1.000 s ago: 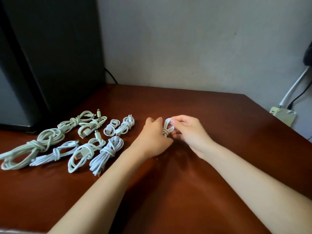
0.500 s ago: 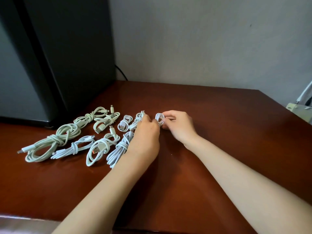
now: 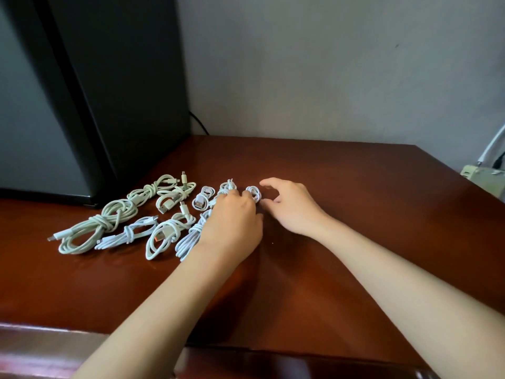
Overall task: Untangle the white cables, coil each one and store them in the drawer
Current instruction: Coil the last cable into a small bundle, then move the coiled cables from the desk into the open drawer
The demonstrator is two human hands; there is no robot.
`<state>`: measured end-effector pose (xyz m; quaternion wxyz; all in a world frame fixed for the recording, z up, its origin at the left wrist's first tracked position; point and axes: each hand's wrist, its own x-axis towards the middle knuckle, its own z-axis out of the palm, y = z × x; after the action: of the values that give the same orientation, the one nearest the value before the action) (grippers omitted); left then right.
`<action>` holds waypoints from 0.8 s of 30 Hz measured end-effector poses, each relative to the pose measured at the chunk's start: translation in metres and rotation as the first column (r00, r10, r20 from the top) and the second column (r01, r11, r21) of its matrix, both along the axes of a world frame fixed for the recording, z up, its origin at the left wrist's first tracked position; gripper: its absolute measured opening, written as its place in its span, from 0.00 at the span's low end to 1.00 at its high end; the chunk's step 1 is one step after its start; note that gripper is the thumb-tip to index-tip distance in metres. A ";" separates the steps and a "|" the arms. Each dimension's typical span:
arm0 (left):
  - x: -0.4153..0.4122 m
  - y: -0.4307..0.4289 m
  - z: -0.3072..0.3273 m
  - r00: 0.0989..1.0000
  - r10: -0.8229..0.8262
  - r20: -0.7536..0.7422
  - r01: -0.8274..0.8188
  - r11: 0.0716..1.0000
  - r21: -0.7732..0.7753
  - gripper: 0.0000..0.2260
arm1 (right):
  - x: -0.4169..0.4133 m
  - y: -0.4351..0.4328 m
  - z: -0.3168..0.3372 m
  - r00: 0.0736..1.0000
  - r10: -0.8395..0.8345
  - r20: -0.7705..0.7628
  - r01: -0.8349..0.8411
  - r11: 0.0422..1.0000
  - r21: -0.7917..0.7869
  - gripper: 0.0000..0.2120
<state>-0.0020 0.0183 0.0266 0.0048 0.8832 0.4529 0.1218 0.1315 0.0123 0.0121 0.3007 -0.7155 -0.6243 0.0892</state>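
Several coiled white cables lie in rows on the left half of the brown desk point(image 3: 341, 242), among them a large coil point(image 3: 93, 228) and a small one with a USB plug point(image 3: 202, 199). The rightmost small coil point(image 3: 253, 193) lies flat on the wood at the end of the back row. My left hand point(image 3: 232, 222) rests palm down over two of the coils, its fingertips at the small coil's left edge. My right hand point(image 3: 292, 206) hovers just right of that coil with thumb and fingers spread, holding nothing. No drawer is visible.
A tall black appliance point(image 3: 90, 105) stands at the desk's back left, with a black cord point(image 3: 198, 124) behind it. A pale power strip point(image 3: 482, 180) with plugged cords sits off the right edge. The desk's front edge point(image 3: 82, 328) runs along the bottom.
Both hands carried the small coil left to the end of the back row and set it down. My right hand has let go and opened; the left lowered onto the cables.
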 end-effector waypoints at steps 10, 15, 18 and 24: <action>-0.039 -0.065 -0.020 0.922 -0.340 0.184 0.335 0.940 0.060 0.21 | -0.004 -0.146 0.011 0.956 0.110 0.270 -0.155 0.976 0.150 0.12; -0.054 -0.105 -0.050 0.791 -0.608 0.068 0.600 0.793 0.104 0.21 | 0.009 -0.229 -0.029 0.882 0.164 0.441 -0.353 0.851 0.389 0.07; -0.062 -0.120 -0.070 0.761 -0.648 0.034 0.639 0.757 0.139 0.20 | 0.026 -0.265 -0.062 0.745 0.142 0.652 -0.454 0.823 0.340 0.05; -0.076 -0.132 -0.090 0.807 -0.585 0.081 0.566 0.805 0.174 0.20 | 0.049 -0.296 -0.114 0.611 -0.099 0.785 -0.234 0.925 0.298 0.13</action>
<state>-0.0779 -0.1142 -0.0631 0.0087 0.9670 0.1520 0.2041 0.1801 -0.2836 -0.1017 0.1216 -0.5858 -0.7243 -0.3427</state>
